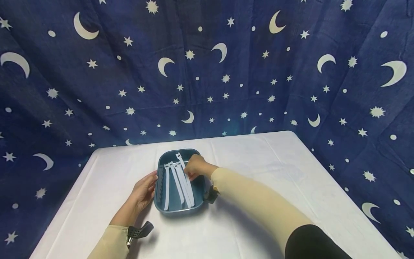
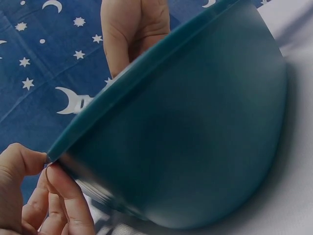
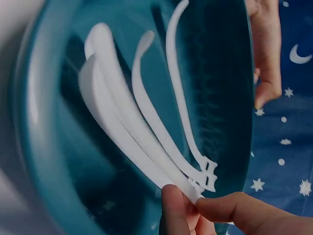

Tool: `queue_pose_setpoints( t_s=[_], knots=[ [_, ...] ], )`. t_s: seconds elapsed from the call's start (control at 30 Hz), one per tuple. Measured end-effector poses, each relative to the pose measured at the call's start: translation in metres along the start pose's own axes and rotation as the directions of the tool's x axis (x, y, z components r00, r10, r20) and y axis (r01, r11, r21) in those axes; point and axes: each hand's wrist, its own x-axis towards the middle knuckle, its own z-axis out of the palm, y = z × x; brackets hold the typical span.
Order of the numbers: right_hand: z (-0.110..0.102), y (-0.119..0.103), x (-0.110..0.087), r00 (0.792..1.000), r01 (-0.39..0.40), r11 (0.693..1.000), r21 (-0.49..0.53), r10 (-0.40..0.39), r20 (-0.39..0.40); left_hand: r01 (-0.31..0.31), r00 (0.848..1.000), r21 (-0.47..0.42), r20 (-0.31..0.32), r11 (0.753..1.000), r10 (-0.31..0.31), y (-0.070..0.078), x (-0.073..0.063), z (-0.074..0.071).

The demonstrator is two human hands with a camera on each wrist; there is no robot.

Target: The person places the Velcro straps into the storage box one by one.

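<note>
A teal plastic basin point(image 1: 179, 213) sits on the table, with several white hook-and-loop cable ties point(image 1: 167, 187) lying lengthwise inside. My left hand point(image 1: 144, 191) is at the basin's left side; in the left wrist view its thumb and fingers point(image 2: 68, 188) pinch the rim. Reaching in over the right side, my right hand point(image 1: 196, 166) pinches one cable tie point(image 3: 142, 156) between thumb and finger, close to its slotted head end. Two other ties point(image 3: 178, 88) lie beside it in the right wrist view, their slotted heads near the fingertips.
A white cloth covers the table point(image 1: 258, 172). Behind and to the right hangs a dark blue curtain point(image 1: 207, 64) with moons and stars. A dark wrist strap point(image 1: 140, 230) sticks out from the left sleeve, and another dark piece point(image 1: 211, 195) hangs under the right wrist beside the basin.
</note>
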Motion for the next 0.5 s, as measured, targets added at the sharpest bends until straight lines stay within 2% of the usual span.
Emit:
queue_pose_setpoints(
  t_s=[0.17, 0.5],
  knots=[
    [0.010, 0.001, 0.001, 0.998, 0.038, 0.994, -0.099, -0.042, -0.039, 0.008, 1.000, -0.016, -0.002, 1.000, -0.008, 0.000, 0.000, 0.000],
    [0.017, 0.000, 0.000, 0.994, 0.054, 0.987, -0.151, -0.067, -0.085, 0.019, 1.000, -0.007, 0.003, 1.000, -0.019, 0.002, -0.002, 0.001]
  ],
)
